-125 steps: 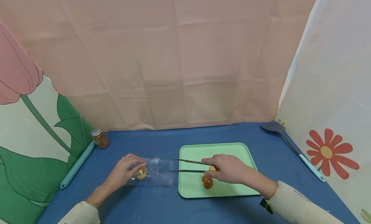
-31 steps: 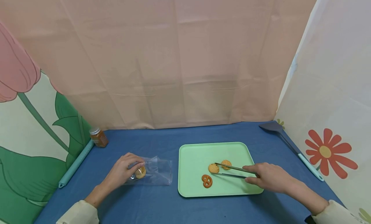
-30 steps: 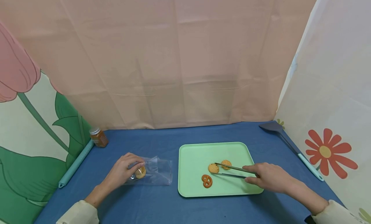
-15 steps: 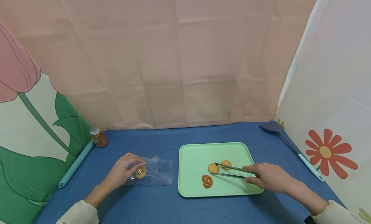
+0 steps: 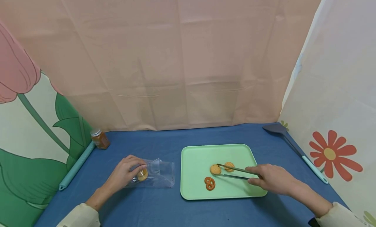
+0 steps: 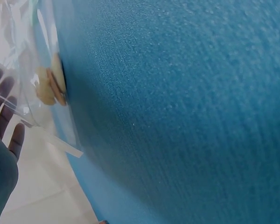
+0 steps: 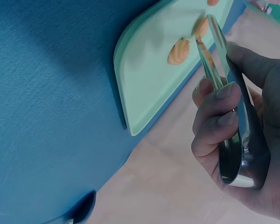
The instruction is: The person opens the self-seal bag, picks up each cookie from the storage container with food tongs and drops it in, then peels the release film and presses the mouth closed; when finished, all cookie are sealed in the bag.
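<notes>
Cookies point(image 5: 215, 169) on tray point(image 5: 195, 156), bag point(image 5: 163, 175) left of tray.

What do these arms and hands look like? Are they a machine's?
They are a person's. The left hand and right hand are bare: no gloves or cables show. The left sleeve and right sleeve are cream, stopping short of the wrists. A dark item shows at the right one's edge.

The left hand point(image 5: 126, 171) pinches a clear bag point(image 5: 161, 175), biscuits point(image 6: 45, 88) inside, just left of a pale green tray point(image 5: 194, 156). On the tray lie a round golden cookie point(image 5: 215, 169), a ridged cookie point(image 5: 228, 165) and a brown pretzel point(image 5: 210, 183). The right hand point(image 5: 273, 178) grips metal tongs point(image 5: 239, 170), their tips either side of the round cookie, contact unclear.
</notes>
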### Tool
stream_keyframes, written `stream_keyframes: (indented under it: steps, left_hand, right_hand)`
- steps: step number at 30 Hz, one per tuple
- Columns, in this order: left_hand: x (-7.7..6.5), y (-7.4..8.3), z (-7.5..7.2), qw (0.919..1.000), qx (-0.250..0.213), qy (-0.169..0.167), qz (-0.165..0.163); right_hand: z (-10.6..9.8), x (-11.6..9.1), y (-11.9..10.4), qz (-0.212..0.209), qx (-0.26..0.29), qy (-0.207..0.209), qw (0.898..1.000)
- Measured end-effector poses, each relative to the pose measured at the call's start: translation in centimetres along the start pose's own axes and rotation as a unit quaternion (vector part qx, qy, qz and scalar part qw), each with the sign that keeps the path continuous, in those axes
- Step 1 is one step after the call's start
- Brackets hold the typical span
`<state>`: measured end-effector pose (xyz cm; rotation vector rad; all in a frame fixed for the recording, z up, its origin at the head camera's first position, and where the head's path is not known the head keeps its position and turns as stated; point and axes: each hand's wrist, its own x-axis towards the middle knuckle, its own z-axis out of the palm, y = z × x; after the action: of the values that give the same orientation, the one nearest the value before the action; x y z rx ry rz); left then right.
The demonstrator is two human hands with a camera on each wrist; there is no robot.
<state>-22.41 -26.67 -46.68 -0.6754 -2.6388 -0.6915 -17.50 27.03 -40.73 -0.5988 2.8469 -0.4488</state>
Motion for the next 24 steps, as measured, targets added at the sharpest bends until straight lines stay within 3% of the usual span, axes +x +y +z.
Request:
stream_keyframes:
  steps: [10, 18, 24]
  left_hand:
    - [0.0, 0.2, 0.1, 1.0000, -0.005, 0.005, 0.000]
    - [0.0, 0.3, 0.0, 0.9998, 0.005, -0.009, -0.014]
    - [0.1, 0.3, 0.2, 0.9999, 0.011, -0.002, -0.002]
  right_hand:
    - [-0.5, 0.4, -0.7, -0.033, 0.005, 0.010, 0.999]
    - [-0.9, 1.1, -2.3, -0.056, 0.000, 0.019, 0.998]
    - [-0.8, 2.1, -3.8, -0.071, 0.008, 0.011, 0.997]
